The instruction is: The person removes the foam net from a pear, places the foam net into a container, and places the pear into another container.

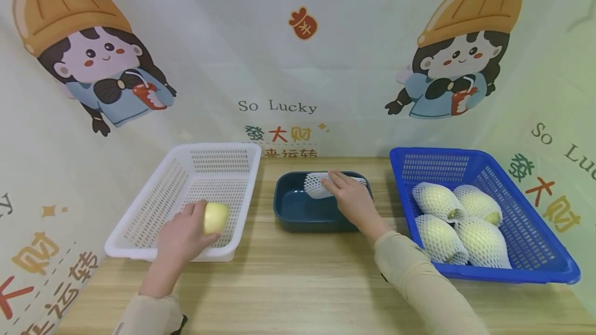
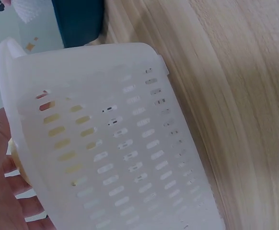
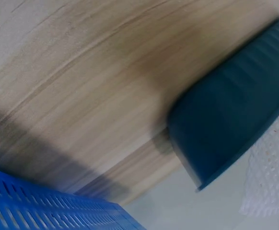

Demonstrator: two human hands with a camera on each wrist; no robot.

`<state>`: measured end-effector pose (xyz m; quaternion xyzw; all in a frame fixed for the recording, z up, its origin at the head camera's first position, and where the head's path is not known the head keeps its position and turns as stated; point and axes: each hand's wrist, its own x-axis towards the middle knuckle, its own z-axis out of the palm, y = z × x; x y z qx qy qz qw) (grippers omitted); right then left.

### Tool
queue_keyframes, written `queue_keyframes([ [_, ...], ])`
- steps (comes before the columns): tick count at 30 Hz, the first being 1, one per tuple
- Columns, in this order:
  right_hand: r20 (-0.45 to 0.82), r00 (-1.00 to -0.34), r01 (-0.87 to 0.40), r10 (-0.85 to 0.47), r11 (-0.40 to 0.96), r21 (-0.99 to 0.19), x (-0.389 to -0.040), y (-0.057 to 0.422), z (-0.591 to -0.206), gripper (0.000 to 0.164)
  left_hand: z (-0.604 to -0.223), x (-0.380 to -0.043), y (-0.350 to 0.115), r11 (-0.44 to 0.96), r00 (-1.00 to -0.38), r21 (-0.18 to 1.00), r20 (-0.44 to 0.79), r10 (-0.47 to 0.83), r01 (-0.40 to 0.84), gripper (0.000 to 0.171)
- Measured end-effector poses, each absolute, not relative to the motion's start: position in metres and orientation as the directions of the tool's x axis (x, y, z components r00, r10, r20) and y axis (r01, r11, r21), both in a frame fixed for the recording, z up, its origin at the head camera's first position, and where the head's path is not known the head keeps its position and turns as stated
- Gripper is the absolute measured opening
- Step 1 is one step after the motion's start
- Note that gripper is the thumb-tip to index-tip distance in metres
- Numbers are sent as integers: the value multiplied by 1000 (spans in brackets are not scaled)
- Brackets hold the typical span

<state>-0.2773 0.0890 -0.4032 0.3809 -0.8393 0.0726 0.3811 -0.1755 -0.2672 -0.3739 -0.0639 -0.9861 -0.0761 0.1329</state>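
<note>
My left hand [image 1: 181, 231] holds a smooth, pale yellow round fruit [image 1: 216, 217] at the near end of the white slotted basket [image 1: 251, 180]. Through the basket's wall in the left wrist view, yellow shows in the slots, and the fingers [image 2: 29, 206] lie beyond the rim. Over the dark teal box [image 1: 298, 211], my right hand [image 1: 356, 203] pinches a white foam net sleeve [image 1: 316, 185] from above. This sleeve looks limp, with no fruit showing in it. In the right wrist view the foam net [image 3: 269, 182] overlaps the box's rim, and most of that hand is out of frame.
To the right stands a blue slotted basket [image 1: 545, 270] with several pale yellow fruits in foam nets [image 1: 481, 242]. All three containers rest on a wood-grain table [image 1: 298, 283]. A printed cloth [image 1: 354, 66] hangs behind and along the sides.
</note>
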Motion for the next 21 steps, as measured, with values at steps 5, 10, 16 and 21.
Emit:
queue_keyframes([
  [5, 637, -491, -664, -594, 729, 167, -277, 87, -408, 45, -376, -179, -265, 983, -952, 76, 272, 138, 164, 74],
  [10, 586, -551, -638, -594, 753, 164, -276, 84, -411, 42, -377, -180, -263, 984, -962, 85, 238, 133, 157, 71],
  [16, 494, -641, -616, -588, 777, 126, -275, 82, -414, 40, -377, -183, -264, 984, -973, 107, 194, 122, 145, 67],
  [21, 471, -662, -592, -583, 792, 149, -277, 81, -416, 41, -377, -185, -265, 984, -980, 114, 156, 119, 138, 67],
])
